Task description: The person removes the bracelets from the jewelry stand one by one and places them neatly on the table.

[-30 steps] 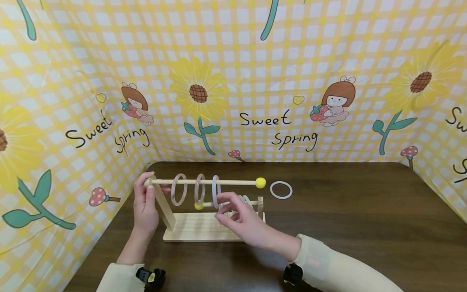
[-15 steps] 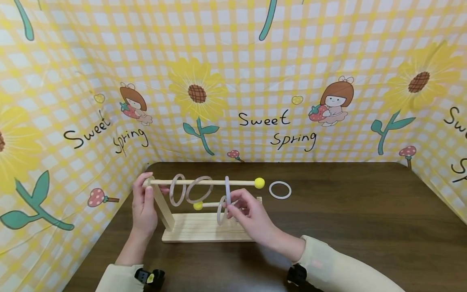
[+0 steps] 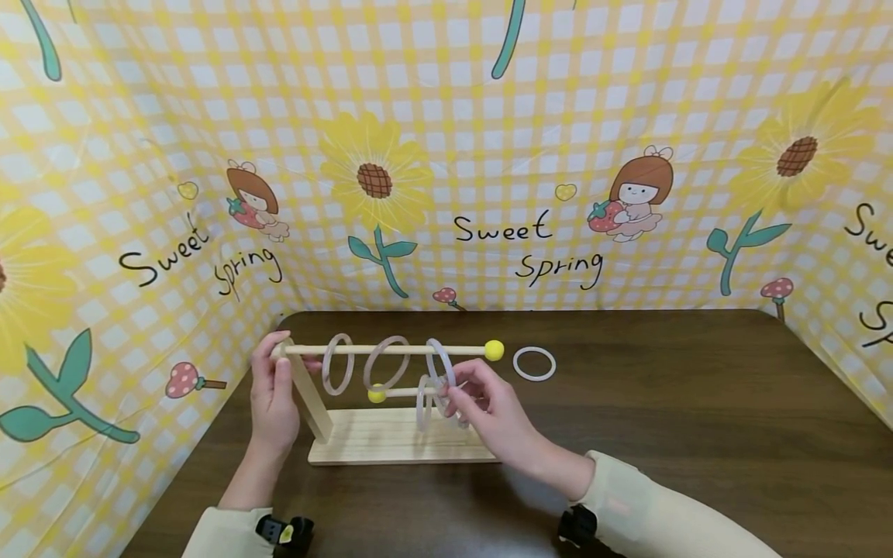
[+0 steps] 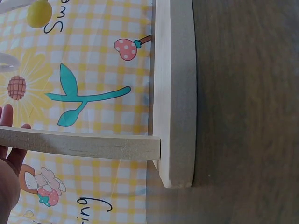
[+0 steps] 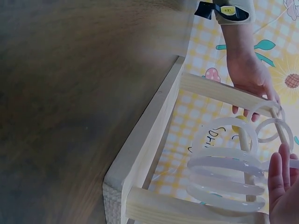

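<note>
Pale wood forms the stand (image 3: 377, 436), steadied by the left hand (image 3: 275, 403), whose thumb lies to the front while its fingers curl round the top of the left upright (image 3: 312, 397); the fingertips reappear beyond it. The right hand (image 3: 498, 415) is nearly closed, thumb and forefinger pinching the lower edge of 1 translucent lilac ring (image 3: 447, 361); its other fingers are partly hidden.

From this pinch the lilac ring rises at a tilt and encircles the upper rod (image 3: 469, 350), which passes above the fingertips. Up and to the right of the pinch, the rod ends in a yellow ball (image 3: 494, 350). To the left of the pinch, 2 further rings hang round the same rod: the middle ring (image 3: 367, 373), tilted, and the left ring (image 3: 325, 366), the closest to the left hand.

Lower rod (image 3: 405, 392): just left of and below the pinch, tipped at its left end by a second yellow ball (image 3: 377, 394). Several clear rings (image 5: 224, 164) surround it, shown beside the right fingers in the right wrist view; they overlap, and their number cannot be told.

Beyond the right hand and to its right, well apart from the pinch, 1 white ring (image 3: 534, 379) lies flat on the brown table (image 3: 670, 418).
</note>
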A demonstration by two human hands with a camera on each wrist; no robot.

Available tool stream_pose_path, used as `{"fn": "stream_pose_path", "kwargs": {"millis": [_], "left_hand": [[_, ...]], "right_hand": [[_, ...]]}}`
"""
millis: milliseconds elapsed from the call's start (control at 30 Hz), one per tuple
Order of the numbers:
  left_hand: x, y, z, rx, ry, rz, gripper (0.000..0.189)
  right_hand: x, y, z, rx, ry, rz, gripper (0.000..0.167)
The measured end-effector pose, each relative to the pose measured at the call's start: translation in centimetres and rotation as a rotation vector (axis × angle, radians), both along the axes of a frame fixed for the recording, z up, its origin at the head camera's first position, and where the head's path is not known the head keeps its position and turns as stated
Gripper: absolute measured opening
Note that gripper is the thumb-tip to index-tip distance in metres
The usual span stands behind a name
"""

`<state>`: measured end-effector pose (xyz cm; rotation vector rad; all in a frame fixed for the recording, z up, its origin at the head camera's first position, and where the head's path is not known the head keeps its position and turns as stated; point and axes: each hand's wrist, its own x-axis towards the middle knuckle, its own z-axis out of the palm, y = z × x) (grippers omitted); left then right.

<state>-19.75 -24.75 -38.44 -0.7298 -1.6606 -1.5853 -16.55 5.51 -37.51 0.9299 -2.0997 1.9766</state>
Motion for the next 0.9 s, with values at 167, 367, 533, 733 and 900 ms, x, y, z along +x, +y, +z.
{"fn": "stream_pose_path", "kwargs": {"millis": [167, 367, 533, 733, 900], "left_hand": [[0.0, 0.0, 0.1, 0.000, -0.001, 0.000, 0.033], [0.1, 0.0, 0.0, -0.011, -0.008, 0.018, 0.033], [0.0, 0.0, 0.0, -0.003, 0.001, 0.003, 0.033], [0.0, 0.0, 0.0, -0.008, 0.004, 0.005, 0.033], [0.0, 0.0, 0.0, -0.004, 0.005, -0.001, 0.032]], "right_hand": [[0.0, 0.2, 0.2, -0.029, -0.022, 0.007, 0.014], [0.1, 0.5, 0.3, -0.042, -0.015, 0.006, 0.014], [0.1, 0.7, 0.5, -0.055, -0.001, 0.005, 0.013], [0.1, 1.0, 0.5, -0.061, 0.010, 0.000, 0.012], [0.1, 1.3, 0.5, -0.067, 0.016, -0.003, 0.012]]}}
